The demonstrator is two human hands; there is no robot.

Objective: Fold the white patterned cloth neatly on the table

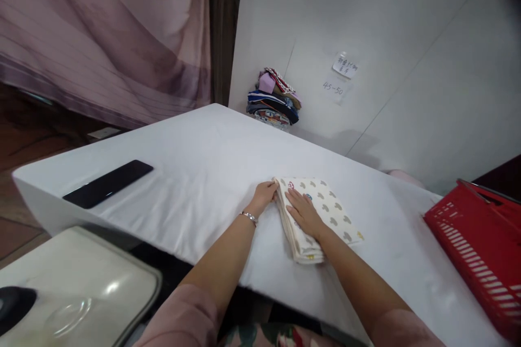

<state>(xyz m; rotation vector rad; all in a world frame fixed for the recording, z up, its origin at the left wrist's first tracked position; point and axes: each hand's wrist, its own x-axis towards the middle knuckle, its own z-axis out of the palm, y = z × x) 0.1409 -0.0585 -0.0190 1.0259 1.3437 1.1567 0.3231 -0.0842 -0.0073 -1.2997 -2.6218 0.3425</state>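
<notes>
Cream cloth (336, 209), folded in layers, grey motifs, on white worktop (195, 157). Left hand (264, 195) – fingers pinching the cloth's far left corner. Right hand (307, 217) – laid flat on its top, fingers just right of the left fingers. Black slab (109, 184) well left of both sets of fingers; red basket (468, 246) well right. Clothes stack (273, 98) beyond the fingers, near the wall (391, 54).

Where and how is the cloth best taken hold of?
The cloth is probably best pinched by its long left edge, coming from the left, thumb above and fingers below: it lies flat, and its stacked layers show there. The right hand rests on top.
</notes>
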